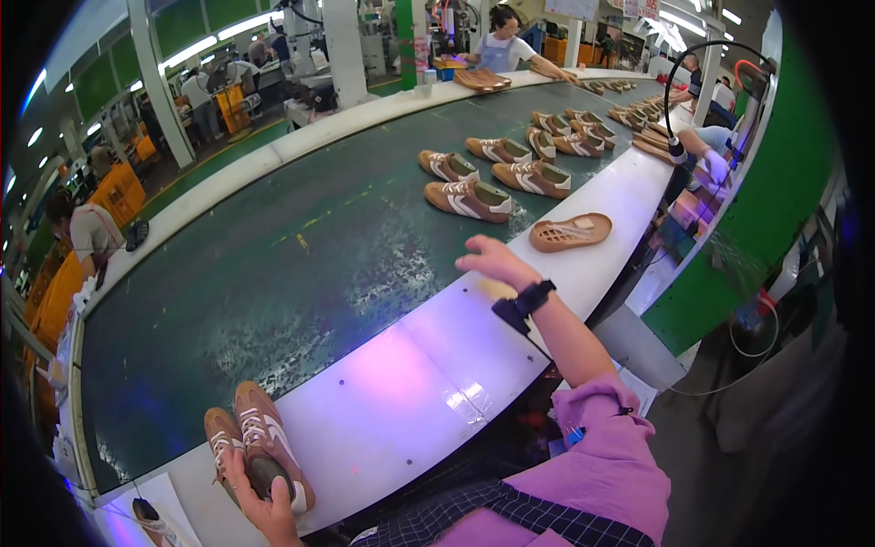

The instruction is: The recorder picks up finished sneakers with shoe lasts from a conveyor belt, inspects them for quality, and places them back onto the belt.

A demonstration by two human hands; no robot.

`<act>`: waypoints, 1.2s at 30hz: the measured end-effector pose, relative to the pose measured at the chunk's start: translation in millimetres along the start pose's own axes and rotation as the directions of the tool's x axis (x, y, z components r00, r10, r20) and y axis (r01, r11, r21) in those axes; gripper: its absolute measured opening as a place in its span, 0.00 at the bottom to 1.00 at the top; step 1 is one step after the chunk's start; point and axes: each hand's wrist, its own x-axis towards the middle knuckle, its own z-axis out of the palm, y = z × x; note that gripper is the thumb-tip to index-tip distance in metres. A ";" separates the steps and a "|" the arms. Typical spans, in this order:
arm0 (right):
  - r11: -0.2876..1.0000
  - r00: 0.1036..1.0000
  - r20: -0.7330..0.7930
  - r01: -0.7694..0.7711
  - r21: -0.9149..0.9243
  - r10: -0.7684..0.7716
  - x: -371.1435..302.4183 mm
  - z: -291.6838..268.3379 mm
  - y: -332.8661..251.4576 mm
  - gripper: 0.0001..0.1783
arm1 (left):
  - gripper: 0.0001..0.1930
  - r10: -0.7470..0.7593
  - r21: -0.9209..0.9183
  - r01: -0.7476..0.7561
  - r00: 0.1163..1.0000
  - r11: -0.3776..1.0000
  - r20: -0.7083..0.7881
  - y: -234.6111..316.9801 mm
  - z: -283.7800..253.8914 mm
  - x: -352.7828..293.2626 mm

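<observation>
At the lower left, my left hand is on a pair of brown sneakers with white laces and white side stripes. Its fingers lie along the near sneaker at the ankle opening, where something dark fills the shoe, and the thumb rests toward the heel. The other sneaker of the pair lies close against it on the left. My right hand reaches out over the belt's edge with its fingers apart and nothing in them. Beyond it, a loose tan shoe sole sits on the white ledge.
Several brown sneakers stand on the dark green conveyor belt, with more farther along. Soles are stacked on the far ledge beside a co-worker. A green machine panel rises at the right. Another shoe shows at the lower left.
</observation>
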 end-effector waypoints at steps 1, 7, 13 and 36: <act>0.998 0.997 -0.047 -0.060 0.001 0.060 15.6 -6.5 -2.3 0.36 | 0.35 -0.050 0.022 0.050 0.999 0.999 0.006 4.2 3.6 0.6; 0.943 0.886 -0.413 -0.294 -0.153 0.209 115.7 -32.9 58.7 0.37 | 0.36 0.009 0.383 -0.045 0.995 0.923 0.097 5.2 6.3 0.5; 0.879 0.790 -0.520 -0.455 -0.143 0.325 145.9 -21.8 88.2 0.41 | 0.36 -0.008 0.318 -0.025 0.995 0.948 0.102 10.4 8.9 3.9; 0.925 0.905 -0.217 -0.379 -0.018 0.367 125.5 10.1 56.7 0.26 | 0.35 -0.113 0.205 0.113 0.994 0.972 -0.008 9.8 16.9 1.2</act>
